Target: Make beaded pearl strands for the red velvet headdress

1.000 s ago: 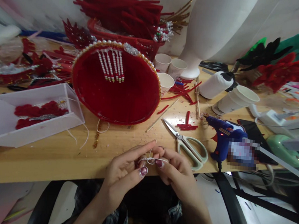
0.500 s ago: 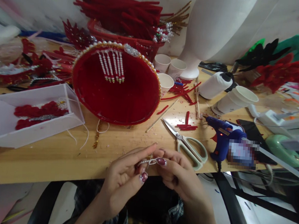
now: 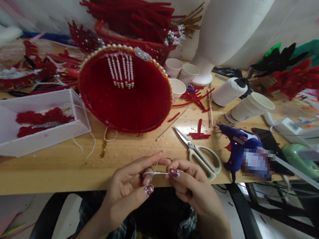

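- In the head view, a short string of small white beads (image 3: 148,173) is already threaded; its white thread (image 3: 161,173) is unfastened at the right, and how much work is left cannot be told.
- The string is between the hands at the table's (image 3: 62,180) near edge, its long axis running left to right, beads left, thread pointing right.
- The right hand (image 3: 192,182) pinches the thread; the left hand (image 3: 126,188) curls around the beads, thumb apart from index finger, its grip unclear.
- White beaded strands (image 3: 120,71) already hang inside the round red pearl-rimmed piece (image 3: 130,106), farther left.
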The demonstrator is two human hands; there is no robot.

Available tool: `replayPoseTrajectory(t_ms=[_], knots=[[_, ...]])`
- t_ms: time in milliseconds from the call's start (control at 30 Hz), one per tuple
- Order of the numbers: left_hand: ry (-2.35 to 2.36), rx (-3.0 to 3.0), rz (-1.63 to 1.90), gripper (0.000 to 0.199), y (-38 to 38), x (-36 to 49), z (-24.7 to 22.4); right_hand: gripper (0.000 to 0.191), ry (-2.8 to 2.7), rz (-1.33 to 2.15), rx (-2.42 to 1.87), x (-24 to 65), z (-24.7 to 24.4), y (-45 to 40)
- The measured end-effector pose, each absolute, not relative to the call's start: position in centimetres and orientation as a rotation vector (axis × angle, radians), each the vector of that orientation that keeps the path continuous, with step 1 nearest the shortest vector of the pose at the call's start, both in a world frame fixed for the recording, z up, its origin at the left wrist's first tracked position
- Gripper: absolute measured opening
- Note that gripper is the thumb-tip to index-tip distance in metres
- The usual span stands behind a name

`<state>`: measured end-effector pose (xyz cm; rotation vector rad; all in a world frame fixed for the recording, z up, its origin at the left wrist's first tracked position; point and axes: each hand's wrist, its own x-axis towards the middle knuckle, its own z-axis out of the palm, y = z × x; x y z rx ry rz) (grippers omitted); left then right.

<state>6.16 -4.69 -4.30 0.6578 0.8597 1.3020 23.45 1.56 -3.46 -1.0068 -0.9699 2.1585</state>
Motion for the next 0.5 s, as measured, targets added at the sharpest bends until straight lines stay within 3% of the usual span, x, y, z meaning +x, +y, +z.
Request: replayPoseTrajectory(t_ms=[500], knots=[[0.855,0.587,1.326,0.04,-4.63,5.75,-4.47,0.036,-0.961,2.106,-1.068,23.4,-3.35,1.64]])
